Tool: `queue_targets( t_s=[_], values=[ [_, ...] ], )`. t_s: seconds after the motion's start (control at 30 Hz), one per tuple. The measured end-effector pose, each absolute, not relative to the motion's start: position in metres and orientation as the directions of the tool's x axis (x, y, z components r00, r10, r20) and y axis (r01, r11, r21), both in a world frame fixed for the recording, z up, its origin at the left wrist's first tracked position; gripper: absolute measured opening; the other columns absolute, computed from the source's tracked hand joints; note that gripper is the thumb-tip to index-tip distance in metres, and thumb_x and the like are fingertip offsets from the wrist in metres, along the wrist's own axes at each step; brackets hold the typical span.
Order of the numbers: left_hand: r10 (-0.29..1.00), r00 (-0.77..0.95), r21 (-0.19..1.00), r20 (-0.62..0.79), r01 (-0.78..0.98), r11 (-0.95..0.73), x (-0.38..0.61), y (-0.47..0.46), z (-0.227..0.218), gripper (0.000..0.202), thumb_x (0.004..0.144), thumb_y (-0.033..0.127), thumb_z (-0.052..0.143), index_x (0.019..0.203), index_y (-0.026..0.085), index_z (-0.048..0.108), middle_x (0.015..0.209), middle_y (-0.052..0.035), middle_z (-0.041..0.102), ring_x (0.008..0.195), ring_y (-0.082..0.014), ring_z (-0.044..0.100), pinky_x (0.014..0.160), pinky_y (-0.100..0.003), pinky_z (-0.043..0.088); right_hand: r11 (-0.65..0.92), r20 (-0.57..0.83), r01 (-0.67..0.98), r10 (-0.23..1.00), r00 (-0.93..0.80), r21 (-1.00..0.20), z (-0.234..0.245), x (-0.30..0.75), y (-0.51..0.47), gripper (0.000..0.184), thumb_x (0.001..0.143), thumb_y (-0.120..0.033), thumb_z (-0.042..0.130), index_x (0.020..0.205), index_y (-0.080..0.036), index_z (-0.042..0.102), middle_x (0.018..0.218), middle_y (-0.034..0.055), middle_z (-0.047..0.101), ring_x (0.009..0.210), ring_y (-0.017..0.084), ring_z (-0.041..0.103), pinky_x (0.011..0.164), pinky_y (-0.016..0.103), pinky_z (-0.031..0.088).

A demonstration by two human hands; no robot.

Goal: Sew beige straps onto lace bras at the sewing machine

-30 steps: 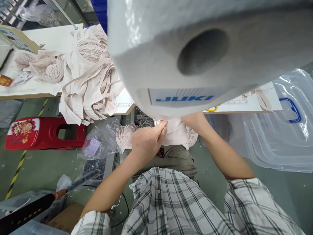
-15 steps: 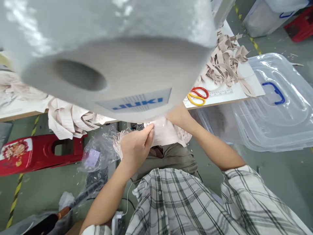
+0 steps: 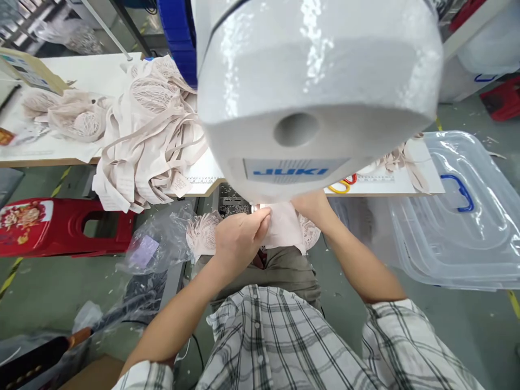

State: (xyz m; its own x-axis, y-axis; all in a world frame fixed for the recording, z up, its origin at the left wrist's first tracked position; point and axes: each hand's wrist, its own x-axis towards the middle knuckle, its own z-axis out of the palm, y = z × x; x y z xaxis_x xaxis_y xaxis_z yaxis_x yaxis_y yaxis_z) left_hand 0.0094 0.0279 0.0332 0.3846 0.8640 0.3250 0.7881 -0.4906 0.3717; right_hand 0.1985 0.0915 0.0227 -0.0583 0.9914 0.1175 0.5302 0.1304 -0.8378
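Note:
Pale pink fabric with lace (image 3: 284, 226) hangs over my lap under the head of a white JUKI sewing machine (image 3: 317, 108). My left hand (image 3: 241, 238) is closed, thumb and fingers pinching the fabric's left part close to the lit needle area. A bunched lacy portion (image 3: 203, 233) of pale cloth shows left of this hand. My right hand (image 3: 313, 210) lies at the fabric's upper right, beside the machine head. The machine covers its fingertips, so their grip is hidden. The needle is also out of sight.
A heap of pale straps and lace (image 3: 150, 130) overhangs the table's left edge. Red-and-yellow-handled scissors (image 3: 341, 187) lie right of the machine. A clear lidded box (image 3: 467, 227) stands at right. A red stool (image 3: 60, 227) and a plastic bag (image 3: 162, 238) are at left.
The camera view has shifted, showing more of the left table and the machine head farther right. My left hand still pinches the fabric; both hands keep nearly the same pose.

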Motion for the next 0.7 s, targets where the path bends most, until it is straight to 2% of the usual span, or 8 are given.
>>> queue_targets(
  t_s=[0.17, 0.3, 0.57, 0.7],
  values=[
    [0.844, 0.404, 0.338, 0.353, 0.786, -0.518, 0.016, 0.029, 0.037, 0.041, 0.104, 0.032, 0.037, 0.092, 0.022, 0.075, 0.055, -0.0013, 0.065, 0.052, -0.0154, 0.055, 0.053, -0.028, 0.028, 0.137, 0.119, 0.53, 0.991, -0.068, -0.837, 0.024, 0.202, 0.089, 0.011, 0.085, -0.029, 0.057, 0.077, -0.022, 0.053, 0.058, -0.0036, 0.048, 0.061, 0.016, 0.047, 0.059, 0.028, 0.038],
    [0.792, 0.403, 0.3, 0.459, 0.769, -0.565, 0.02, 0.03, 0.039, 0.038, 0.103, 0.027, 0.04, 0.087, 0.021, 0.074, 0.048, 0.001, 0.058, 0.046, -0.0135, 0.049, 0.049, -0.027, 0.024, 0.142, 0.134, 0.502, 0.99, -0.051, -0.853, 0.021, 0.205, 0.089, 0.013, 0.086, -0.032, 0.058, 0.079, -0.021, 0.056, 0.059, -0.0034, 0.047, 0.06, 0.015, 0.046, 0.057, 0.028, 0.036],
    [0.771, 0.412, 0.275, 0.486, 0.765, -0.583, 0.022, 0.029, 0.041, 0.039, 0.103, 0.028, 0.039, 0.089, 0.021, 0.075, 0.051, 0.0001, 0.064, 0.047, -0.0143, 0.055, 0.049, -0.028, 0.028, 0.115, 0.121, 0.461, 0.993, -0.017, -0.88, 0.018, 0.21, 0.09, 0.015, 0.087, -0.034, 0.06, 0.088, -0.02, 0.064, 0.058, -0.0034, 0.051, 0.063, 0.016, 0.048, 0.062, 0.029, 0.04],
    [0.767, 0.398, 0.296, 0.502, 0.755, -0.586, 0.018, 0.027, 0.038, 0.033, 0.102, 0.027, 0.045, 0.093, 0.019, 0.076, 0.062, -0.0008, 0.072, 0.053, -0.0139, 0.062, 0.053, -0.026, 0.037, 0.09, 0.103, 0.426, 0.995, 0.007, -0.9, 0.021, 0.21, 0.089, 0.016, 0.086, -0.035, 0.059, 0.084, -0.02, 0.065, 0.056, -0.0041, 0.051, 0.065, 0.016, 0.051, 0.069, 0.03, 0.043]
  ],
)
